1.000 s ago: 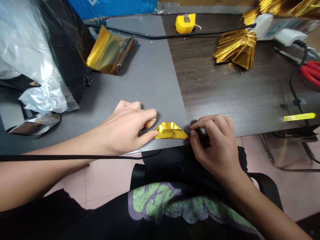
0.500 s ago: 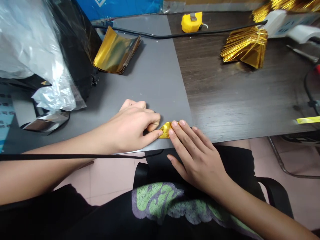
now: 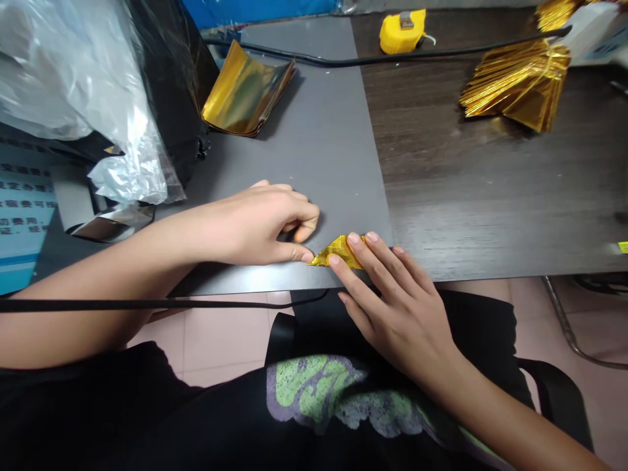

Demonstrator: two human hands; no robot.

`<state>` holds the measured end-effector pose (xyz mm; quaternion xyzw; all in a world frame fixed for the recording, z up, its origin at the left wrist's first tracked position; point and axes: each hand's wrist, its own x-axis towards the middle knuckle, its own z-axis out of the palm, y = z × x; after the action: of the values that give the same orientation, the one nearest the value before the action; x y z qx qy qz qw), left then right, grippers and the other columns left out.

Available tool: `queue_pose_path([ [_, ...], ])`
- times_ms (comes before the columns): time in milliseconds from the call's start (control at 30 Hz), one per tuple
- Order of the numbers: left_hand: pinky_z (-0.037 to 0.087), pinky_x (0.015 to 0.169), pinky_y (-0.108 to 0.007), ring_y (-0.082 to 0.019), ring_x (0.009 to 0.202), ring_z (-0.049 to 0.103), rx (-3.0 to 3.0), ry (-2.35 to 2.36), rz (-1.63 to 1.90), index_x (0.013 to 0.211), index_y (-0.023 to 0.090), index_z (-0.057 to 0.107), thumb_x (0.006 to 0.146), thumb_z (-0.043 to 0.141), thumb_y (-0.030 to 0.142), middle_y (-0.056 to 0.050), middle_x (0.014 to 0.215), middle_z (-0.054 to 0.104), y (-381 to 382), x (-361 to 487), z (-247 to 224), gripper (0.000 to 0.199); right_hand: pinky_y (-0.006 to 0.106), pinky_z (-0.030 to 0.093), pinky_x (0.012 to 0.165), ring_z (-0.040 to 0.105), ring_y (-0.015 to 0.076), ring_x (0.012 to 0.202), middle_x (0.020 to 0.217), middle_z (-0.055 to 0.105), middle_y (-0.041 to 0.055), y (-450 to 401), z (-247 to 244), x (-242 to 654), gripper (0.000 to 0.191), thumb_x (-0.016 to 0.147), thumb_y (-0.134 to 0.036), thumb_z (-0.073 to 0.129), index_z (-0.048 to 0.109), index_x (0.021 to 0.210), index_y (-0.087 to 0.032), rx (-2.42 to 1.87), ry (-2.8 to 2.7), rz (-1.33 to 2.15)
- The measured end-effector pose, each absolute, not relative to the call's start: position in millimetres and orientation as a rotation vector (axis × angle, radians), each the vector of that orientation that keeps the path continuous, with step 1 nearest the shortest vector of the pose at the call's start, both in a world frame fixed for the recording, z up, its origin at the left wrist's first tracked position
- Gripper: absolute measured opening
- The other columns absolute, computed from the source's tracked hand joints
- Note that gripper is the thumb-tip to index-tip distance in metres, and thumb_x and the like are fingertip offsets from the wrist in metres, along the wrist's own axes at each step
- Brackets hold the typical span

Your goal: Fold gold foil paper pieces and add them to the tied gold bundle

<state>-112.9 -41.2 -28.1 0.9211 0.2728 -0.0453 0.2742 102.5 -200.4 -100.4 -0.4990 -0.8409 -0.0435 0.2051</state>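
Observation:
A small folded piece of gold foil paper (image 3: 338, 247) lies at the desk's front edge, its pointed tip to the left. My left hand (image 3: 267, 226) rests beside it with the fingers curled and the thumb apart from them. That thumb's tip touches the paper's left point. From the right, my right hand (image 3: 392, 294) lies flat over the paper, fingers stretched and fingertips pressing on it. The paper's right part is hidden under these fingers.
A stack of gold sheets (image 3: 248, 91) lies behind my left hand. Farther back are a yellow tape measure (image 3: 402, 33), a black cable (image 3: 338, 63) and a bundle of gold foil strips (image 3: 520, 85). A plastic bag (image 3: 132, 131) stands at left.
My left thumb has slid left along the paper to its tip, and the gap between thumb and index finger has widened. More of the paper's pointed end shows. The view has shifted slightly.

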Motion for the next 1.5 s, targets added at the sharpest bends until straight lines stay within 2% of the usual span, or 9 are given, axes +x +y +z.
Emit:
queue_pose_path([
  [333, 0.036, 0.074, -0.031, -0.015, 0.075, 0.059, 2.693, 0.137, 0.16, 0.108, 0.025, 0.073, 0.101, 0.061, 0.036, 0.0, 0.078, 0.068, -37, -115, -36, 0.018, 0.043, 0.031, 0.122, 0.046, 0.0274, 0.148, 0.159, 0.047, 0.0083, -199, -101, 102, 0.052, 0.098, -0.026, 0.064, 0.055, 0.148, -0.021, -1.39, -2.348, -0.091],
  [500, 0.031, 0.07, -0.034, -0.018, 0.072, 0.053, 2.833, 0.12, 0.045, 0.1, 0.027, 0.075, 0.102, 0.057, 0.043, 0.0, 0.072, 0.065, -38, -118, -35, 0.025, 0.038, 0.019, 0.129, 0.038, 0.0227, 0.153, 0.162, 0.043, 0.01, -200, -102, 105, 0.057, 0.1, -0.026, 0.059, 0.046, 0.153, -0.009, -1.396, -2.361, -0.041],
  [667, 0.029, 0.07, -0.035, -0.019, 0.075, 0.051, 2.862, 0.174, -0.03, 0.087, 0.024, 0.072, 0.105, 0.05, 0.039, -0.001, 0.072, 0.065, -45, -117, -23, 0.032, 0.036, 0.012, 0.131, 0.037, 0.0221, 0.153, 0.162, 0.043, 0.0102, -199, -101, 106, 0.06, 0.099, -0.029, 0.06, 0.046, 0.153, -0.007, -1.398, -2.356, 0.029],
  [900, 0.03, 0.072, -0.035, -0.019, 0.07, 0.049, 2.993, 0.374, 0.05, 0.12, 0.019, 0.067, 0.108, 0.042, 0.023, 0.0, 0.069, 0.06, -89, -124, -24, 0.028, 0.038, 0.018, 0.13, 0.047, 0.0228, 0.146, 0.154, 0.056, 0.0071, -195, -106, 112, 0.045, 0.102, -0.025, 0.052, 0.059, 0.143, -0.01, -1.249, -2.29, -0.099],
  [1033, 0.035, 0.074, -0.033, -0.017, 0.068, 0.049, 3.014, 0.473, 0.245, 0.127, 0.014, 0.065, 0.109, 0.042, 0.034, 0.001, 0.069, 0.058, -118, -121, -32, 0.036, 0.038, 0.041, 0.117, 0.055, 0.0211, 0.138, 0.145, 0.064, 0.003, -191, -107, 125, 0.039, 0.106, -0.017, 0.041, 0.066, 0.136, -0.013, -1.177, -2.249, -0.156],
  [1100, 0.031, 0.065, -0.032, -0.016, 0.061, 0.043, 3.043, 0.537, 0.309, 0.124, 0.011, 0.065, 0.108, 0.037, 0.016, 0.002, 0.064, 0.054, -130, -114, -36, 0.033, 0.036, 0.047, 0.112, 0.059, 0.0194, 0.132, 0.138, 0.07, 0.0018, -188, -104, 134, 0.038, 0.106, -0.015, 0.04, 0.07, 0.129, -0.014, -1.104, -2.228, -0.185],
  [1300, 0.034, 0.057, -0.033, -0.016, 0.056, 0.046, 3.001, 0.601, 0.418, 0.12, 0.019, 0.067, 0.1, 0.041, 0.007, 0.002, 0.062, 0.056, -143, -86, -41, 0.035, 0.027, 0.059, 0.09, 0.07, 0.0137, 0.109, 0.112, 0.08, -0.0034, -174, -82, 172, 0.028, 0.103, -0.018, 0.051, 0.078, 0.107, -0.022, -0.929, -2.208, -0.163],
  [1433, 0.034, 0.055, -0.028, -0.013, 0.054, 0.044, 2.935, 0.739, 0.802, 0.111, 0.021, 0.066, 0.096, 0.053, 0.008, 0.004, 0.059, 0.05, -117, -62, -25, 0.024, 0.031, 0.052, 0.059, 0.068, 0.0128, 0.073, 0.09, 0.078, -0.0012, -148, -61, 202, 0.032, 0.107, -0.02, 0.045, 0.077, 0.103, -0.021, -0.883, -2.235, -0.101],
  [1500, 0.032, 0.054, -0.027, -0.012, 0.054, 0.045, 2.983, 0.734, 0.847, 0.11, 0.018, 0.067, 0.097, 0.055, 0.009, 0.004, 0.059, 0.051, -98, -46, -14, 0.021, 0.03, 0.045, 0.053, 0.062, 0.012, 0.061, 0.08, 0.073, -0.0015, -127, -50, 219, 0.031, 0.108, -0.025, 0.046, 0.076, 0.103, -0.02, -0.889, -2.257, -0.178],
])
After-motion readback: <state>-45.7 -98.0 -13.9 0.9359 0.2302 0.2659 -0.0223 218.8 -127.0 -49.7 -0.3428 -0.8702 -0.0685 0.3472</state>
